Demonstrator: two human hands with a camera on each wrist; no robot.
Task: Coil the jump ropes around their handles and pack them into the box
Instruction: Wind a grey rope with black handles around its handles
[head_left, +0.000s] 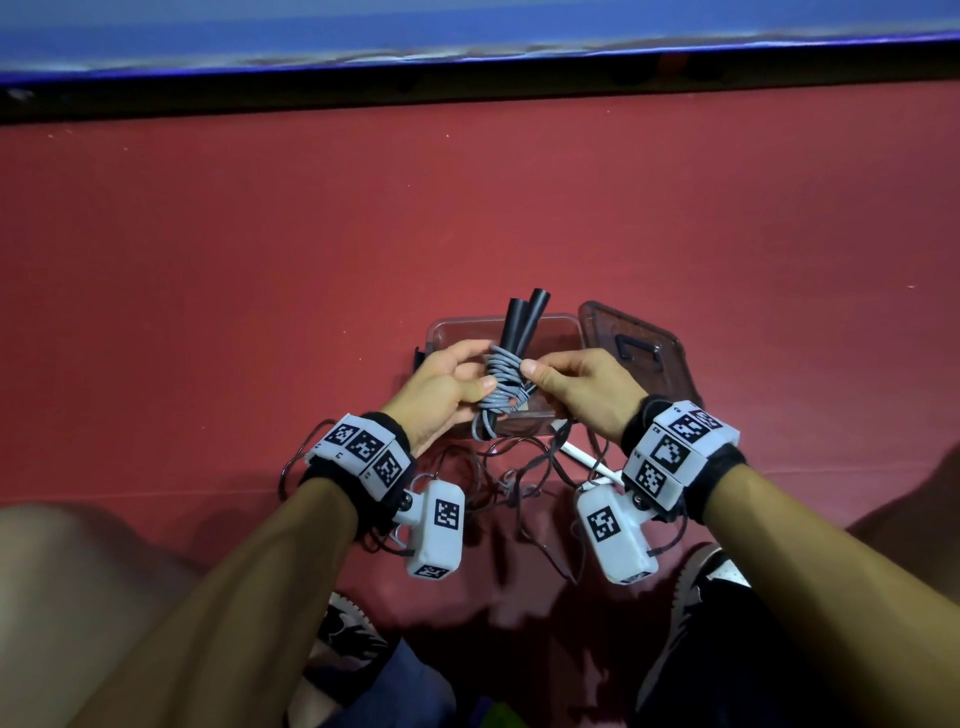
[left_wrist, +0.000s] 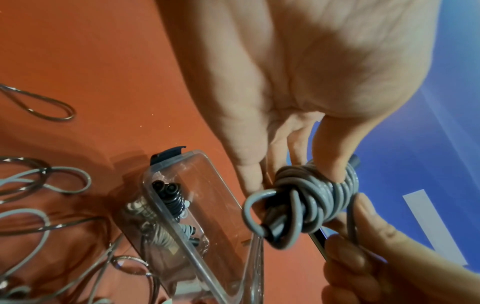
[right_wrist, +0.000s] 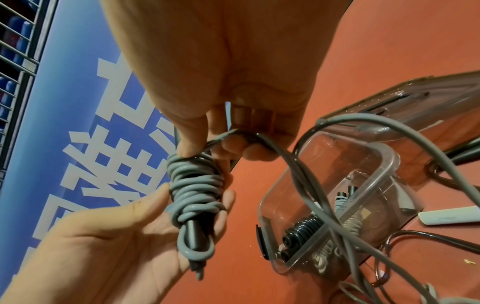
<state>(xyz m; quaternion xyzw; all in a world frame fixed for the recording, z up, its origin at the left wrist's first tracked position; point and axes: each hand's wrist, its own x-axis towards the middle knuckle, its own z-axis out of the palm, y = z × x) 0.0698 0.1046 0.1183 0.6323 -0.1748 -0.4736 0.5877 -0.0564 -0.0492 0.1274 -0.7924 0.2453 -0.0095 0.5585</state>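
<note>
Winding a grey rope round black handles, held between both hands.
Left hand grasps the bundle; right hand pinches the springy, slippery tail; box just beyond.

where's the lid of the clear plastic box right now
In the head view the dark-tinted clear plastic lid lies off the box on the red floor, beside the clear plastic box on its right, just beyond the right hand.

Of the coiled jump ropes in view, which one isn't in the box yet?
The grey rope wound around two black handles, held between the left hand and right hand above the clear box. The black-coiled and white-coiled bundles already lie inside it.
</note>
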